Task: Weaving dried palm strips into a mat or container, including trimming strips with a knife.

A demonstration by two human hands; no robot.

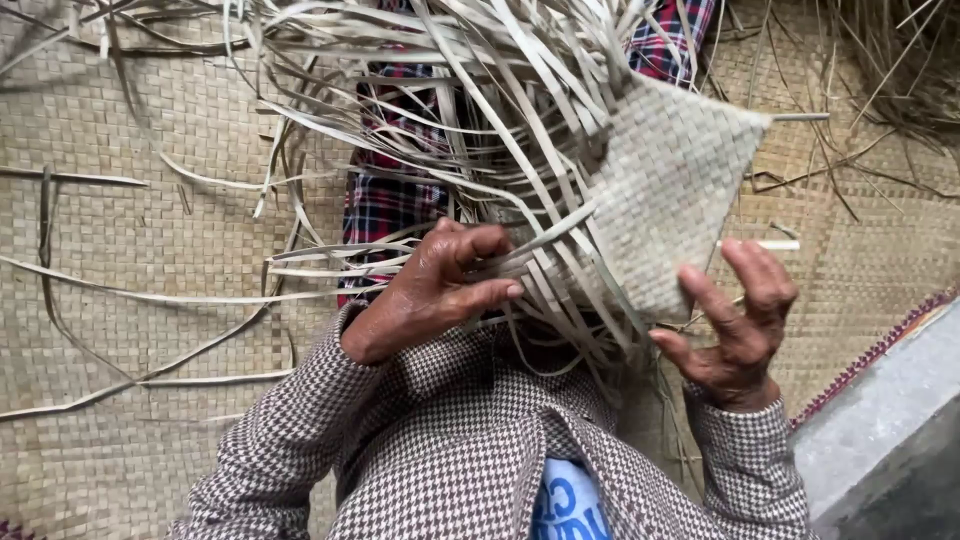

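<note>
Many flat, pale strips fan from our square woven panel, centre right. Our left hand pinches some strips; our right hand hangs open-fingered by the panel's lower edge.

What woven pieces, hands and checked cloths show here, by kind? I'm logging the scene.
Woven pieces: 2, the half-made panel and the floor mat
Hands: 2, left hand and right hand
Checked cloth: 1
Total: 5

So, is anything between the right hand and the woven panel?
Nothing visible. The right hand sits open at the lower edge of the woven panel, while the left hand grips the loose strips.
</note>
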